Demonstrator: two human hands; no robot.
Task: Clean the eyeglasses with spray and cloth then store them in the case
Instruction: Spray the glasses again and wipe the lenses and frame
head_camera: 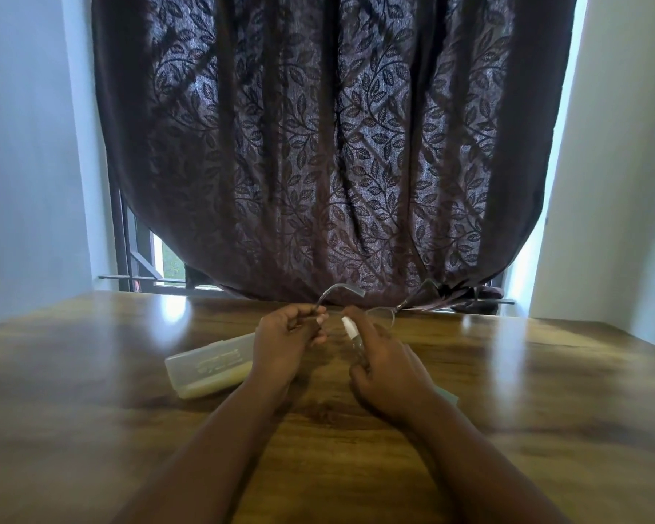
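Altogether: two bare hands, one pair of eyeglasses, one spray bottle, one case, one corner of cloth, one wooden table.

Left hand [286,344] raised just above the table, fingers curled shut around the left end of the eyeglasses [379,313], near the hinge. Thin metal frame, clear lenses, held up in the air in front of the curtain; both temples unfolded and pointing away and upward, each ending in a curved tip.

Right hand [384,366] wrapped around a small spray bottle [352,336], fingers closed on its body, forefinger reaching up by the top. Clear body, white nozzle head, slim and cylindrical, tilted towards the lenses and just beside them.

Long translucent plastic case [208,366], pale and rounded at the corners, lying closed on the table left of the left wrist, partly hidden behind it; something yellowish showing through its near side, with faint moulded lettering on the lid.

Pale greenish cloth [449,395] flat on the table, only a corner peeking out from behind the right forearm.

Glossy brown table [91,410] with a marked wood grain, reflecting window light. Behind, one dark brown curtain [318,145], woven with a leaf-and-vine pattern, hanging in folds, white walls on either side.
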